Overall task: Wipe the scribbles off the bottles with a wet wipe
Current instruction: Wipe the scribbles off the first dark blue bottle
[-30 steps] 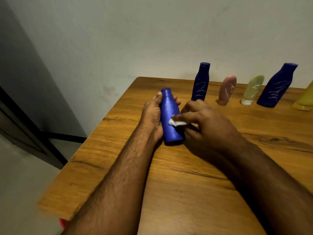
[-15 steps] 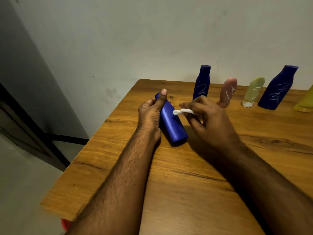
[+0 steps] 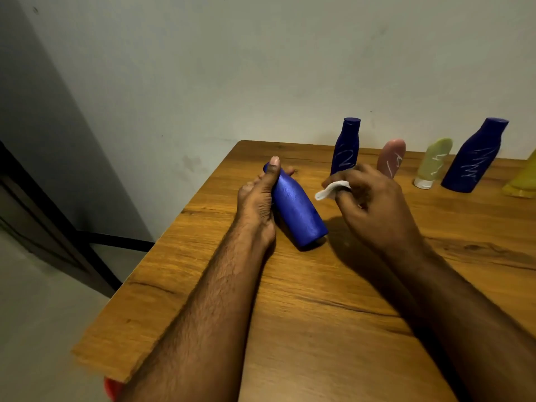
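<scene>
Table point(image 3: 290, 314) out front, and on it the left hand point(image 3: 256, 198) grips the tilted bottle point(image 3: 295, 210), thumb curled over its neck, base on the wood. Right hand point(image 3: 374, 204) hovers just beside, pinching the wipe point(image 3: 330, 189) clear of the bottle. Farther back, scribbled bottles point(image 3: 345, 146) stand along the wall.

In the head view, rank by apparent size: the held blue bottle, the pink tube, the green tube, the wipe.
1. Held blue bottle, though it is nearest the camera.
2-3. Pink tube and green tube look alike; pink is partly hidden.
4. Wipe.
</scene>
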